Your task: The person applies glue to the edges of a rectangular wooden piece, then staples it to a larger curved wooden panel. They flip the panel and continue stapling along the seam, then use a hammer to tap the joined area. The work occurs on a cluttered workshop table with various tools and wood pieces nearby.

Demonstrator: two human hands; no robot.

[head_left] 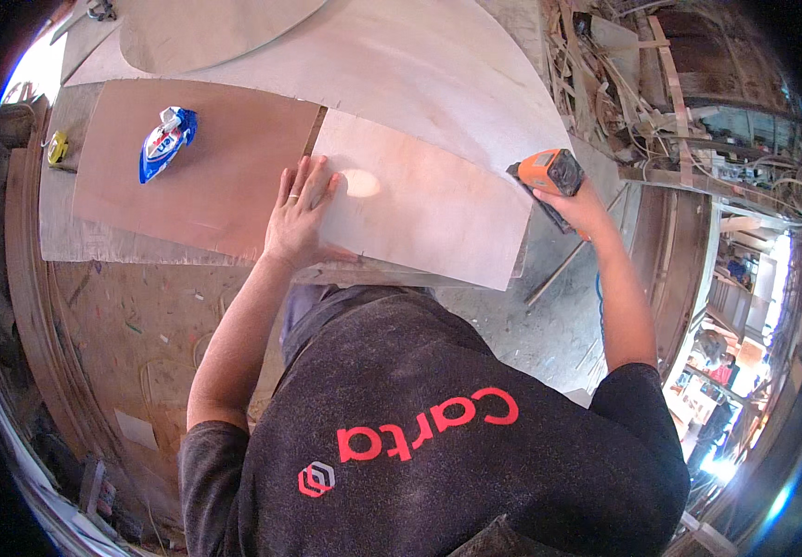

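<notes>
My left hand lies flat with its fingers spread, across the left end of a pale thin plywood panel and close to its seam with a brown panel. In my right hand is an orange and black nail gun, gripped by its handle at the pale panel's right end. Whether its nose touches the panel cannot be made out. A bright round patch of light falls beside my left fingers.
On the brown panel sits a crumpled blue and white packet. Further left is a small yellow tape measure. A rounded board lies at the back. Wood scraps pile up at the far right, and a blue hose hangs near my right forearm.
</notes>
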